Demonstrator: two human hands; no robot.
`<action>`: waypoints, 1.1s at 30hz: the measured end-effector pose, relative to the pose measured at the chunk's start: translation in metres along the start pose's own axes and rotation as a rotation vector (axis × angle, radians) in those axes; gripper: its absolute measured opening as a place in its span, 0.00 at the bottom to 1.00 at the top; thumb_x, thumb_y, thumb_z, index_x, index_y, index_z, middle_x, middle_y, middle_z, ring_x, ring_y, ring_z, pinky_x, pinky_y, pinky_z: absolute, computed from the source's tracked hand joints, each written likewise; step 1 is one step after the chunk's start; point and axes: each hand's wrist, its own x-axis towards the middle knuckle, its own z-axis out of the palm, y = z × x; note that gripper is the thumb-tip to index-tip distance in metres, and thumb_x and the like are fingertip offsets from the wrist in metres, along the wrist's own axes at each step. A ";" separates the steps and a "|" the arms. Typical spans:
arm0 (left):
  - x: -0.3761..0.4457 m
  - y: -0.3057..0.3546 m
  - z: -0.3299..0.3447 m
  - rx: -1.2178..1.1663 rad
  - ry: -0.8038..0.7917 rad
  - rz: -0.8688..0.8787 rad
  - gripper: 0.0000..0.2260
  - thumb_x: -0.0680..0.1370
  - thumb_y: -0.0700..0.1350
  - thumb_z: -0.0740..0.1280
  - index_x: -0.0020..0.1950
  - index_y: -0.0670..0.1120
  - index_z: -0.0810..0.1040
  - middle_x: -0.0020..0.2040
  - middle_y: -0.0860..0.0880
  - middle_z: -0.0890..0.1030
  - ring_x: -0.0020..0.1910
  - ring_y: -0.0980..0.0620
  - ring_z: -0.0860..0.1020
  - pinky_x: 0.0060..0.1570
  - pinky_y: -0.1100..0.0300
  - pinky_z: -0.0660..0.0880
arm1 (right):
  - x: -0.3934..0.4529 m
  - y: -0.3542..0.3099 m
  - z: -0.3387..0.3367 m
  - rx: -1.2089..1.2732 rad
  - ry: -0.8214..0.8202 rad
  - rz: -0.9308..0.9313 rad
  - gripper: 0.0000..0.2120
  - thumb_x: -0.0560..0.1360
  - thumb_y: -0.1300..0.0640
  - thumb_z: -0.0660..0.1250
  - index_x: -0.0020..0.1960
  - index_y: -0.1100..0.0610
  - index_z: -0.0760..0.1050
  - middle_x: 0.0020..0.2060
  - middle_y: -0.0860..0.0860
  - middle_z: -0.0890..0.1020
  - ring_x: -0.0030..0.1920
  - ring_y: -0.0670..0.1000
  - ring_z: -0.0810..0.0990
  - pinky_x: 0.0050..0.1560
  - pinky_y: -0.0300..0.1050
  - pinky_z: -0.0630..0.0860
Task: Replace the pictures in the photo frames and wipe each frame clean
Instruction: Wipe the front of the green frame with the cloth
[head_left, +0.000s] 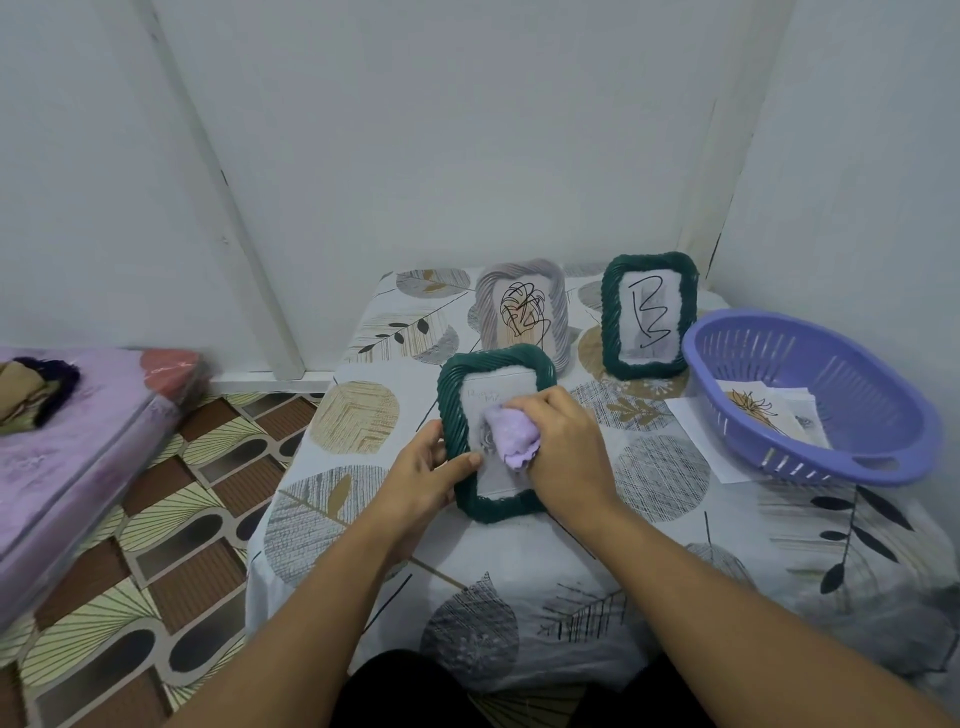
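Note:
A dark green photo frame (457, 379) lies tilted on the table in front of me. My left hand (423, 473) grips its left edge, thumb on the front rim. My right hand (563, 441) holds a crumpled lilac cloth (511, 434) pressed against the frame's glass. Behind it stands a grey frame (485, 301) with a black scribble picture. To its right stands a second green frame (613, 317) showing a letter B.
A purple plastic basket (852, 379) sits at the right on the leaf-patterned tablecloth (649, 525), holding paper pictures (758, 410); more paper (691, 421) lies under it. A pink mattress (78, 441) lies on the patterned floor at left. White walls close the back.

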 end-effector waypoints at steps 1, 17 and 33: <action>0.000 0.000 0.000 0.000 0.001 0.001 0.15 0.83 0.36 0.66 0.69 0.44 0.73 0.61 0.43 0.85 0.61 0.42 0.83 0.56 0.50 0.82 | 0.004 0.001 0.000 0.002 0.017 0.034 0.27 0.62 0.71 0.76 0.59 0.55 0.83 0.48 0.52 0.79 0.47 0.56 0.78 0.47 0.56 0.78; 0.001 0.000 0.000 0.028 0.020 -0.019 0.13 0.83 0.37 0.67 0.67 0.45 0.74 0.61 0.45 0.85 0.61 0.45 0.83 0.58 0.48 0.82 | 0.014 0.015 -0.017 0.187 0.151 0.167 0.21 0.68 0.72 0.72 0.55 0.54 0.83 0.47 0.51 0.80 0.45 0.48 0.77 0.43 0.28 0.70; 0.001 0.000 0.000 0.021 0.016 -0.005 0.14 0.83 0.37 0.67 0.68 0.44 0.74 0.61 0.45 0.85 0.60 0.44 0.84 0.52 0.53 0.82 | -0.008 0.014 -0.011 -0.018 -0.090 -0.069 0.30 0.58 0.67 0.82 0.58 0.53 0.83 0.47 0.48 0.77 0.46 0.50 0.76 0.45 0.50 0.77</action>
